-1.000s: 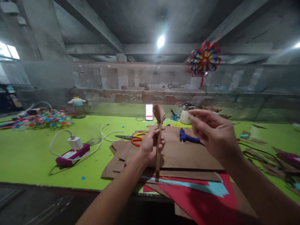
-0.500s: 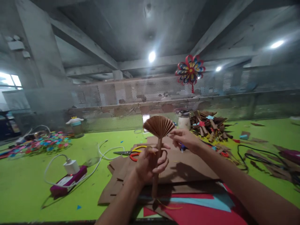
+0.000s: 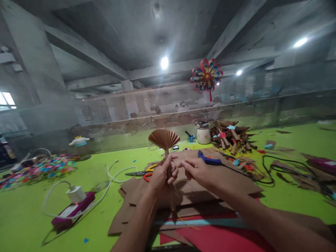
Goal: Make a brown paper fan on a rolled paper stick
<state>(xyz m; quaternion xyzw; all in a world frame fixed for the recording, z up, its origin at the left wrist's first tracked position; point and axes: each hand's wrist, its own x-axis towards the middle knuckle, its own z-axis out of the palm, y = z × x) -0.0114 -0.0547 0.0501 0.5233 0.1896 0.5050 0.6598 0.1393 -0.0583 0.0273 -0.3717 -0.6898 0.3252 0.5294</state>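
Observation:
My left hand (image 3: 160,176) is wrapped round the stem of a brown pleated paper fan (image 3: 164,138), holding it upright over the brown paper sheets (image 3: 210,182). The fan's spread top faces me above my fingers. My right hand (image 3: 195,170) is beside the stem at the same height, its fingers pinched together on a thin yellow thread that I can barely make out; loose thread ends trail down near the stem's foot (image 3: 183,220).
Blue glue gun (image 3: 208,160) and yellow-handled scissors (image 3: 143,172) lie behind my hands. A charger on a purple power strip (image 3: 72,206) sits left with white cable. A pile of finished brown fans (image 3: 231,134), a white jar (image 3: 203,133), black cables (image 3: 278,171) and red and blue sheets (image 3: 217,234) lie around.
The fan turned from edge-on to facing me. My right hand came down from the raised position at the right to beside the stem. The view shifted, the fan pile came into sight.

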